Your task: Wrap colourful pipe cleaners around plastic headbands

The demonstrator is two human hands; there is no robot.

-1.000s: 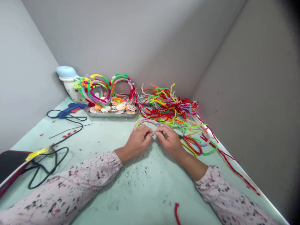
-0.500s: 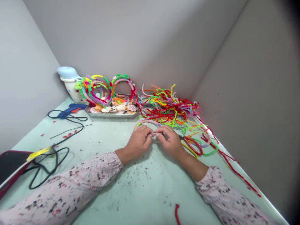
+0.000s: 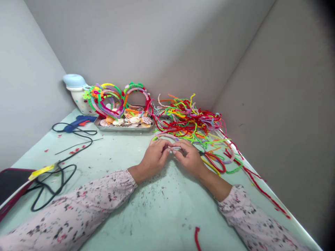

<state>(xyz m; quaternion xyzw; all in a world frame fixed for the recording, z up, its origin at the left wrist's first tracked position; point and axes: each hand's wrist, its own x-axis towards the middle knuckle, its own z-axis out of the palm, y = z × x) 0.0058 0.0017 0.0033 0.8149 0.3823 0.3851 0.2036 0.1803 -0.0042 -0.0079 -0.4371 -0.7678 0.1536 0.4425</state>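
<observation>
My left hand [image 3: 154, 157] and right hand [image 3: 190, 158] pinch one small pale piece [image 3: 176, 148]; if my fingertips press unevenly, it may slip.

Place: a small craft work corner
Walls: plain grey, meeting behind the table [image 3: 157, 216]
Beyond the hands [image 3: 172, 153]: pipe cleaners [image 3: 188, 118], tray [image 3: 123, 128] of shells [image 3: 134, 119]
Left of them: glue gun [image 3: 78, 122]

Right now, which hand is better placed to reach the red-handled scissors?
Right, I think. The scissors lie close beside the right hand; the left hand is farther off. Fingers of both hands seem busy with a small pale piece.
</observation>
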